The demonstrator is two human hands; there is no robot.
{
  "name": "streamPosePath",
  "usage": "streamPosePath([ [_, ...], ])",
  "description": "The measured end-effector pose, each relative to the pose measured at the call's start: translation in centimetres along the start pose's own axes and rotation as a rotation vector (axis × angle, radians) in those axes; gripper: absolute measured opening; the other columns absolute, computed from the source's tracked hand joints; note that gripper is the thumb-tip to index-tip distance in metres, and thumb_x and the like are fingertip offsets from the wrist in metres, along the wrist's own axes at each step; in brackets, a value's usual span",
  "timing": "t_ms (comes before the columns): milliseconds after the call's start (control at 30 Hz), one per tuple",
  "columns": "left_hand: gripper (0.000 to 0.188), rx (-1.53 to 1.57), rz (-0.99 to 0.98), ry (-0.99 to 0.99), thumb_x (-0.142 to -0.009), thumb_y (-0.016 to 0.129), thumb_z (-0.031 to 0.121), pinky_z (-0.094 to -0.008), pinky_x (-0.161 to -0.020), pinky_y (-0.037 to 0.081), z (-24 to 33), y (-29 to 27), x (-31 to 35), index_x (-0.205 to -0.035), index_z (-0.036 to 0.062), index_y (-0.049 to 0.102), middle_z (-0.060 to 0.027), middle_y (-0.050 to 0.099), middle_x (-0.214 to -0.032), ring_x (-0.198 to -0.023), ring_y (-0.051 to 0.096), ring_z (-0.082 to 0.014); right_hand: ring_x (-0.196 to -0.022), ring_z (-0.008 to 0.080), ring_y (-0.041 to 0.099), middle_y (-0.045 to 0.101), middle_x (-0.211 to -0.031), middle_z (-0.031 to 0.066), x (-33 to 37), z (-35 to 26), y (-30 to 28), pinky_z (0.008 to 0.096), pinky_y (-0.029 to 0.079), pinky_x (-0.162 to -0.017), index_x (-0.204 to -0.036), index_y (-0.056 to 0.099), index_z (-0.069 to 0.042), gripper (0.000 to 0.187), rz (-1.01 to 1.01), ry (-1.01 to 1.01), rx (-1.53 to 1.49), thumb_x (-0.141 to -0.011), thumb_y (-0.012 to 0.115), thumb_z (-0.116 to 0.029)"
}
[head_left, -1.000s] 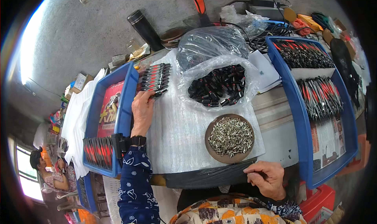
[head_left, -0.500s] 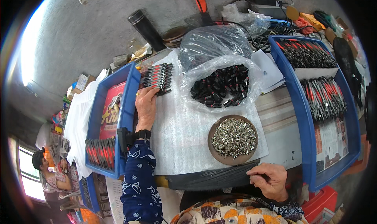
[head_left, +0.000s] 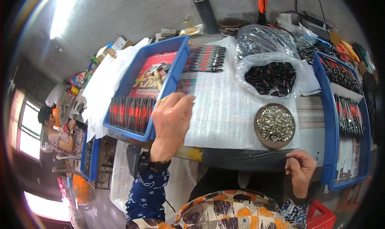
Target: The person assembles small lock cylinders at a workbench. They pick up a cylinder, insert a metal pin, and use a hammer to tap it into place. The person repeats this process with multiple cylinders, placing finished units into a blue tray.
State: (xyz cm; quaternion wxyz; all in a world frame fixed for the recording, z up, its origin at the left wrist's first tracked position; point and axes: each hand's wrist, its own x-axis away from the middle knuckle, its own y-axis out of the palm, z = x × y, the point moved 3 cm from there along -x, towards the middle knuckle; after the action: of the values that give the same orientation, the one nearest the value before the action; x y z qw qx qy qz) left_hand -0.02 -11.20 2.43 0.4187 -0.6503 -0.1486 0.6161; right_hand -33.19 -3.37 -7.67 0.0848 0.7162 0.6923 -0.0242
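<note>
My left hand point(head_left: 172, 122) is over the near right rim of the left blue tray point(head_left: 181, 64), its fingers curled down and pressed together; whatever they hold is hidden behind the hand. Beyond it, a row of black-and-red pens point(head_left: 206, 58) lies side by side on the white foam sheet point(head_left: 214, 108). My right hand point(head_left: 301, 170) hovers at the table's front edge, thumb and fingers curled in, contents hidden. Nearest to it stands a round brown dish point(head_left: 258, 138) of small silver metal tips point(head_left: 275, 122). Behind the dish, an open clear bag point(head_left: 242, 70) holds short black pen parts point(head_left: 270, 78).
Packed black-and-red pens point(head_left: 131, 113) fill the left tray's near end. At the right, another blue tray point(head_left: 329, 164) holds two bundles of pens. A black flask point(head_left: 205, 13) and cables stand at the back. Another person point(head_left: 62, 136) sits far left.
My left hand has left the pen row and come back toward me, to the left tray's near right corner. My right hand stays curled by the table edge. The whole view has shifted.
</note>
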Motion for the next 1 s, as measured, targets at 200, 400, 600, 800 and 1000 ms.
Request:
streamPosePath([
  [200,0.016,-0.190,0.036,-0.260,-0.080,0.069,0.010,-0.0407,-0.069,0.050,-6.9,-6.1,3.3,-0.096,0.0101,0.071,-0.0092,0.066,-0.087,-0.080,0.064,-0.0316,-0.053,0.0056,0.050,0.058,-0.066,0.0025,0.2,0.5,0.3,0.0181,0.037,-0.048,-0.095,0.065,0.002,0.009,0.039,-0.052,0.014,-0.093,0.060,-0.005],
  [400,0.021,-0.206,-0.109,-0.479,-0.081,0.074,0.021,-0.0394,-0.067,0.050,-12.1,-6.4,5.2,-0.097,0.0090,0.071,-0.0094,0.066,-0.085,-0.077,0.066,-0.0292,-0.053,0.0046,0.049,0.058,-0.067,0.0013,0.3,0.1,0.6,0.0177,0.037,-0.049,-0.095,0.064,0.002,0.009,0.048,-0.063,0.057,-0.094,0.059,-0.005],
  [600,0.019,-0.119,-0.040,-0.464,-0.078,0.076,0.023,-0.0389,-0.066,0.050,-12.8,-5.5,5.6,-0.090,0.0079,0.072,-0.0102,0.066,-0.081,-0.075,0.066,-0.0290,-0.054,0.0047,0.051,0.058,-0.066,0.0006,1.2,-1.4,1.5,0.0183,0.040,-0.050,-0.095,0.066,0.002,0.007,0.071,-0.039,0.126,-0.092,0.061,-0.003],
  [800,0.016,0.161,-0.007,-0.484,-0.077,0.073,0.015,-0.0319,-0.061,0.049,-13.5,-5.0,5.3,-0.085,0.0011,0.071,-0.0109,0.067,-0.069,-0.063,0.064,-0.0174,-0.060,0.0071,0.057,0.065,-0.072,0.0045,2.2,-4.8,1.3,0.0219,0.045,-0.053,-0.092,0.067,0.003,0.008,0.004,-0.076,0.416,-0.088,0.065,-0.003],
  [1000,0.012,0.241,-0.040,-0.560,-0.079,0.071,0.008,-0.0254,-0.053,0.041,-14.7,-4.5,5.3,-0.079,-0.0011,0.063,-0.0021,0.058,-0.064,-0.058,0.051,-0.0074,-0.061,0.0149,0.060,0.065,-0.076,0.0095,2.8,-9.4,-1.0,0.0262,0.046,-0.056,-0.089,0.067,0.002,0.010,0.075,-0.347,0.773,-0.084,0.068,-0.006],
])
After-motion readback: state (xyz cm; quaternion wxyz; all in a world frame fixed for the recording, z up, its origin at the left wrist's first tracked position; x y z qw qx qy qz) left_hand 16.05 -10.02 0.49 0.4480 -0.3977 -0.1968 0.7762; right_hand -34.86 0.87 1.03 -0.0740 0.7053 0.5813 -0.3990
